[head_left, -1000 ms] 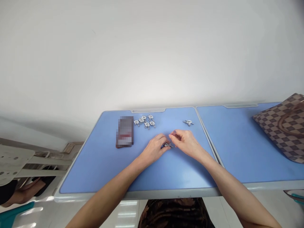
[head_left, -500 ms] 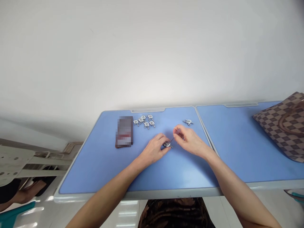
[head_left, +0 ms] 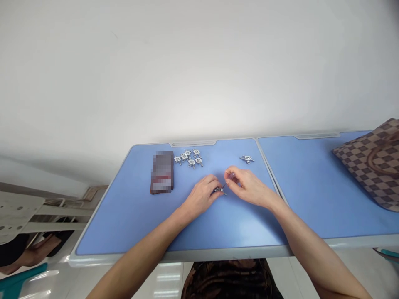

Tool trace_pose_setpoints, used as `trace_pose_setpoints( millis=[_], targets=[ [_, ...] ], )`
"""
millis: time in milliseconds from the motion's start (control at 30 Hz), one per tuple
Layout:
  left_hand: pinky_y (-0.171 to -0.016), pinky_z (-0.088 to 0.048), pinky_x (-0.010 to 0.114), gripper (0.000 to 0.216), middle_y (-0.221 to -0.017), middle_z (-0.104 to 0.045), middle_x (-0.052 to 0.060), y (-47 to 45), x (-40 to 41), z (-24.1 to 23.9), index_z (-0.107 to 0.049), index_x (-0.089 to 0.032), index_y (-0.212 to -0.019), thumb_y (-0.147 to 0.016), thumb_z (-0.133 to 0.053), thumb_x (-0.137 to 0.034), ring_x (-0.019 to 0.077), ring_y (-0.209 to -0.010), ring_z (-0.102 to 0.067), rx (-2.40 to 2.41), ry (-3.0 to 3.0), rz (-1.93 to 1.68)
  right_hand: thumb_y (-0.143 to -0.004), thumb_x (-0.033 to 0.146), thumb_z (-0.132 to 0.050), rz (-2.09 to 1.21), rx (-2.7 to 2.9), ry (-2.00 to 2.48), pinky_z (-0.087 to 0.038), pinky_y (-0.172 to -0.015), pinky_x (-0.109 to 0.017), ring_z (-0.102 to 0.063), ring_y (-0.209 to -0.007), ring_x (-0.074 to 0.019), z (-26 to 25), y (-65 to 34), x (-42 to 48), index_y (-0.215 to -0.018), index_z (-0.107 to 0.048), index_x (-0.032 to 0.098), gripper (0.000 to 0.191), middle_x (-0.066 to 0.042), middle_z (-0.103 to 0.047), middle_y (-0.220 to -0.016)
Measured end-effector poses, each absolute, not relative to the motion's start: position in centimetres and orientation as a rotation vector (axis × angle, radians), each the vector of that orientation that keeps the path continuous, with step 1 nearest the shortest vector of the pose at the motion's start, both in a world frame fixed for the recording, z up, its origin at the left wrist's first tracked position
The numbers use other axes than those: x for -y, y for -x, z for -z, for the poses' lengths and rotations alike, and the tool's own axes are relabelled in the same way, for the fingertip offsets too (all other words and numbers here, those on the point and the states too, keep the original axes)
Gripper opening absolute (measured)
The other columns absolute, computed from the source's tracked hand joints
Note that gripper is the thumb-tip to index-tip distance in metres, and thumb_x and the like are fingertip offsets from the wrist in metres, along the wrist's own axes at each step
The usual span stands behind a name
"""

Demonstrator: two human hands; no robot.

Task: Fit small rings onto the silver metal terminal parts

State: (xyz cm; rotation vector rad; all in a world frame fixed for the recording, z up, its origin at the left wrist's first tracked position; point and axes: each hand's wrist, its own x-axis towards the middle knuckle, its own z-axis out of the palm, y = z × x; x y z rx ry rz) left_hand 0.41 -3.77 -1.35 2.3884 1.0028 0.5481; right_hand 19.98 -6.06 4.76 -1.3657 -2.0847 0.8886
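The small metal part point(head_left: 219, 189) is between the fingers of the left hand point(head_left: 203, 194), near the middle of the blue desk point(head_left: 146, 226); whether it touches the surface, I cannot tell. The left hand is curved, with thumb and fingers pressed on the part. The right hand point(head_left: 247, 183) is also nearly closed: its fingertips pinch a thin tool point(head_left: 232, 176) with a purplish handle, and the shaft slants down to the metal part. Whether the tip enters it is too small to tell. Farther out, a group of metal pieces point(head_left: 188, 158) lies beside a dark, blurred rectangular object point(head_left: 162, 168). Another metal piece point(head_left: 247, 159) lies alone beyond the right hand. On the second desk point(head_left: 314, 195) rests a checkered bag point(head_left: 368, 164). Behind both desks stands a white wall point(head_left: 199, 70).
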Motion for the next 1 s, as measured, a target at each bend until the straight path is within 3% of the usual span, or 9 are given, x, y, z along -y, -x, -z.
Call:
trace_pose_setpoints(
  millis=[633, 1000],
  targets=[
    [-0.083, -0.048, 0.031, 0.01, -0.098, -0.061, 0.004, -0.6, 3.7, 1.1, -0.064, -0.019, -0.093, -0.091, -0.055, -0.026, 0.0179, -0.092, -0.059, -1.006, -2.427, -0.521, -0.094, 0.022, -0.039, -0.867, 2.165, 1.329, -0.038, -0.061, -0.027, -0.05, -0.061, -0.0129, -4.6, -20.2, 6.1, -0.093, -0.051, 0.022, 0.011, 0.002, -0.061, -0.074],
    [-0.084, -0.047, 0.031, 0.009, -0.098, -0.062, 0.003, -0.5, 3.6, 1.4, -0.064, -0.019, -0.092, -0.09, -0.058, -0.025, 0.0182, -0.094, -0.058, -0.979, -2.399, -0.561, -0.092, 0.033, -0.052, -0.797, 2.132, 1.414, -0.036, -0.058, -0.025, -0.057, -0.059, -0.014, -4.0, -19.7, 5.7, -0.082, -0.053, 0.021, 0.015, 0.0, -0.066, -0.069]
  ],
)
